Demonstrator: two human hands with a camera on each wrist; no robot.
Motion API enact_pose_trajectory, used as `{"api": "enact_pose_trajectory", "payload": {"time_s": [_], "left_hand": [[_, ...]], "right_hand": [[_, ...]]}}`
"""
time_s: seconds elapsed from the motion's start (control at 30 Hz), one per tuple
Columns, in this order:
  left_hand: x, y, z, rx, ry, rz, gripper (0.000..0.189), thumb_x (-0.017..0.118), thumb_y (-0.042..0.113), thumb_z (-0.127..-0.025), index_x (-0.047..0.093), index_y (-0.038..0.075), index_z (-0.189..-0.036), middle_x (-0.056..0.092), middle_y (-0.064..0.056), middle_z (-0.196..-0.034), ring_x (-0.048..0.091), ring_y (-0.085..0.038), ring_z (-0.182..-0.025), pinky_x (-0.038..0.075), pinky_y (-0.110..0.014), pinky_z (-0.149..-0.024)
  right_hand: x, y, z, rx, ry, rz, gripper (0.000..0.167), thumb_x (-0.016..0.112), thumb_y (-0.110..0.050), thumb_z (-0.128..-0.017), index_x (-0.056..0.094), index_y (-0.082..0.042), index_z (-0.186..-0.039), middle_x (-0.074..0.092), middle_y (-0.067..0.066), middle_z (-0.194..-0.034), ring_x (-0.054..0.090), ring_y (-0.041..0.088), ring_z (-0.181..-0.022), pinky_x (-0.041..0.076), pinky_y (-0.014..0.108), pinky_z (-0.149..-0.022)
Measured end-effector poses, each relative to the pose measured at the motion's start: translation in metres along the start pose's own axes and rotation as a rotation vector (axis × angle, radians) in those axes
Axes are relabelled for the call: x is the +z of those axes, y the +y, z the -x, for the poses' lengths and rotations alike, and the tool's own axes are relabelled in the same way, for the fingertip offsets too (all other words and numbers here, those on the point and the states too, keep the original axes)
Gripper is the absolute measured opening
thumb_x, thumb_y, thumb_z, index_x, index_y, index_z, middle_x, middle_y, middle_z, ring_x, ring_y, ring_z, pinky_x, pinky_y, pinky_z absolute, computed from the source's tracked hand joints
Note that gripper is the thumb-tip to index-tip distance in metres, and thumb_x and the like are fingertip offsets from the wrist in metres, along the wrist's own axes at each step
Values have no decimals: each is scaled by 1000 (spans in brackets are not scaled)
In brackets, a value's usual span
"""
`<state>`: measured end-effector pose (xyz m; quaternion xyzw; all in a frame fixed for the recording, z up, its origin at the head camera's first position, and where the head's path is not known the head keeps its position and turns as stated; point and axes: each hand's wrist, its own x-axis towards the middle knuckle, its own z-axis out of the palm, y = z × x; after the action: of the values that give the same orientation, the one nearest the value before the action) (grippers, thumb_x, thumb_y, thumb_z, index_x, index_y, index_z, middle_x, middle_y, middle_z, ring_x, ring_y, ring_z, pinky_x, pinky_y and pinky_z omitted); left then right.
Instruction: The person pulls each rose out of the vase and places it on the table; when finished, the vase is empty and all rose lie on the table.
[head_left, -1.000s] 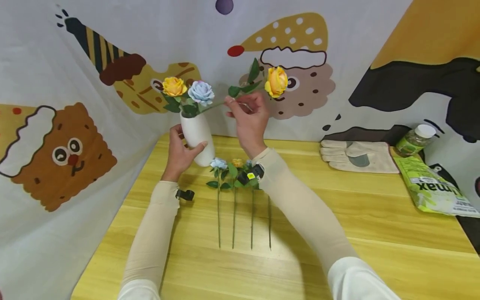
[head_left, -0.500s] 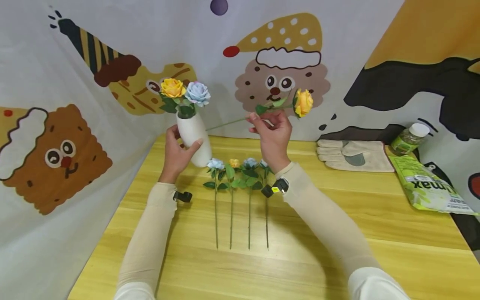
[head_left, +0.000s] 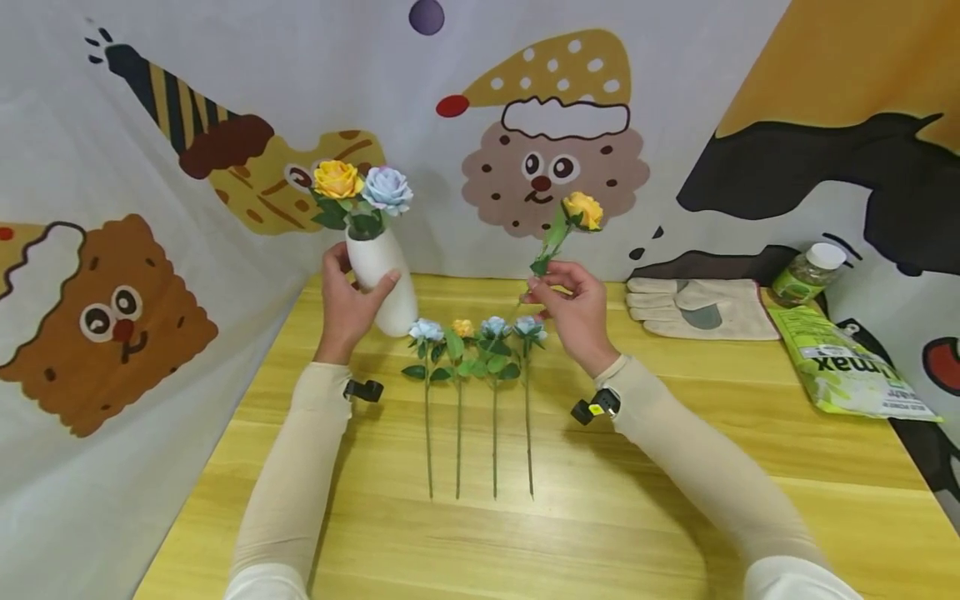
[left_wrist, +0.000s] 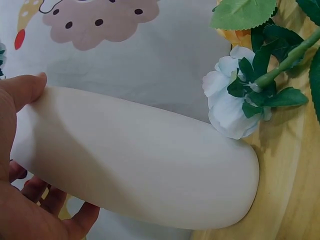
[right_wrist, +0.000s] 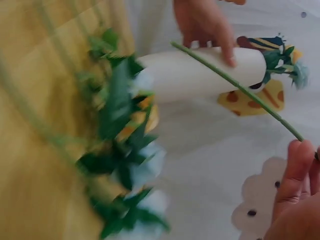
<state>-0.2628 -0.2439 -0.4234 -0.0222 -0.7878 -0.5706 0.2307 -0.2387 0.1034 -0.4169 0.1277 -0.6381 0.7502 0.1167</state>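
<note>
My left hand [head_left: 349,308] grips a white vase [head_left: 384,279] around its side, thumb in front. In the vase stand a yellow rose [head_left: 337,179] and a light blue rose [head_left: 387,191]. To the right, my right hand [head_left: 576,310] pinches the stem of another yellow rose [head_left: 583,212], held above the table with its bloom up. In the right wrist view that rose's bare green stem [right_wrist: 240,87] points toward the vase, apart from its mouth. Between the hands a row of several blue roses [head_left: 495,328] and one yellow rose [head_left: 462,329] lies on the table.
The wooden table [head_left: 600,500] meets a printed cloth backdrop [head_left: 442,75]. At the right back lie a work glove [head_left: 701,308], a jar with a white lid [head_left: 810,273] and a green-and-white bag [head_left: 855,367].
My right hand has drawn the yellow rose away from the vase, moving right and down. The bloom has tilted more upright. My left hand keeps holding the vase.
</note>
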Motion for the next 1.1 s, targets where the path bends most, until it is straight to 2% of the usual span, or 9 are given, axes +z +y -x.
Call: {"api": "enact_pose_trajectory", "payload": {"time_s": [0.2,0.4,0.53,0.77,0.93,1.0,1.1], "left_hand": [[-2,1,2,-10,12,-42,87,89,33,-86,39,8,-152,45,-15,-147,47,-25,-130,48,-52,-106],[-4,2,4,-27,20,-63,86,87,39,-87,40,10,-153,45,-14,-148,48,-24,-132,48,-52,-108],[-4,2,5,-25,24,-71,86,87,42,-87,41,12,-153,47,-13,-150,49,-24,-134,49,-52,-109],[-5,1,8,-52,52,-68,86,87,48,-85,44,13,-151,51,-10,-150,51,-25,-136,49,-53,-112],[-5,2,11,-72,67,-67,84,87,47,-86,45,14,-151,52,-10,-150,52,-26,-137,49,-53,-114],[-5,3,12,-71,71,-74,84,87,47,-86,46,14,-151,53,-10,-149,53,-26,-136,49,-53,-113],[-6,1,13,-66,80,-85,84,88,47,-85,47,13,-150,54,-10,-147,53,-25,-134,50,-53,-111]], "right_hand": [[-30,10,12,149,-69,164,40,78,-14,-97,66,0,-133,76,1,-100,78,13,-75,63,33,-58],[-50,18,19,301,-131,259,43,77,-19,-99,64,-1,-136,72,8,-106,79,22,-77,65,45,-66],[-61,23,23,392,-170,302,47,76,-25,-100,62,-4,-140,71,10,-108,78,21,-74,65,49,-69],[-78,32,29,521,-255,303,65,74,-17,-101,44,7,-154,69,17,-112,76,19,-74,65,41,-72],[-86,37,38,580,-357,314,58,71,-9,-101,44,13,-147,67,22,-109,75,20,-75,65,35,-71],[-88,39,41,609,-384,311,53,71,-7,-101,47,11,-144,67,23,-108,75,22,-77,65,34,-71],[-91,42,44,648,-430,297,57,70,-5,-100,43,8,-148,69,25,-107,75,24,-78,65,35,-73]]}}
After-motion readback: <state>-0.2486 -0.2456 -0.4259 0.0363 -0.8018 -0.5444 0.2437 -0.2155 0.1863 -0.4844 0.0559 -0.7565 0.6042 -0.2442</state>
